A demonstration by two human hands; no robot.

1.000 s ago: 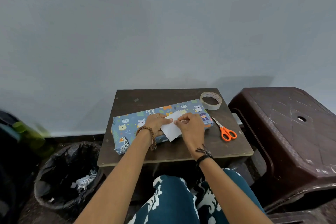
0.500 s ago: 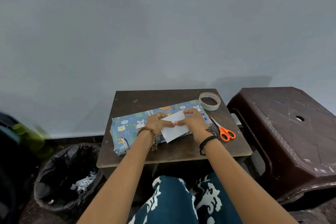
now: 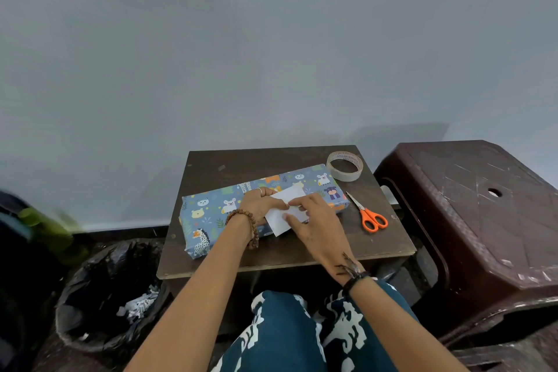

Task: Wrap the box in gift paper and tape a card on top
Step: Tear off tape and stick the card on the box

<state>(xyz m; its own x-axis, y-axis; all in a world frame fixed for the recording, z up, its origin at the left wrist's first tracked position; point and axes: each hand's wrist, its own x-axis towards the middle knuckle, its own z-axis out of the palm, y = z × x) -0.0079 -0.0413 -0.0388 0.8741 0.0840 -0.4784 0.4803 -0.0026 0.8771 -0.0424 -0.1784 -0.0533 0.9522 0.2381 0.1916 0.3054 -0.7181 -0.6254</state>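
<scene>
1. A long flat box wrapped in blue gift paper printed with cartoon animals [image 3: 217,211] lies slantwise on a small dark brown wooden table [image 3: 271,254], which serves as the landmark here.
2. A white rectangular paper card [image 3: 282,214] rests on top of the box, near its middle, tilted against the box's long edge.
3. The left hand [image 3: 261,205], with a brown bead bracelet at the wrist, lies over the card's left edge with its fingers curled, the thumb pressing the card down.
4. The right hand [image 3: 314,220] lies flat on the card, fingers straight and pressing it against the box.
5. A roll of clear tape [image 3: 344,166] sits at the table's far right corner.
6. Orange-handled scissors [image 3: 370,216] lie on the table's right side, just beside the box's right end.
7. A black-lined waste bin [image 3: 99,296] stands left of the table; a dark brown plastic stool [image 3: 483,220] stands to its right.
</scene>
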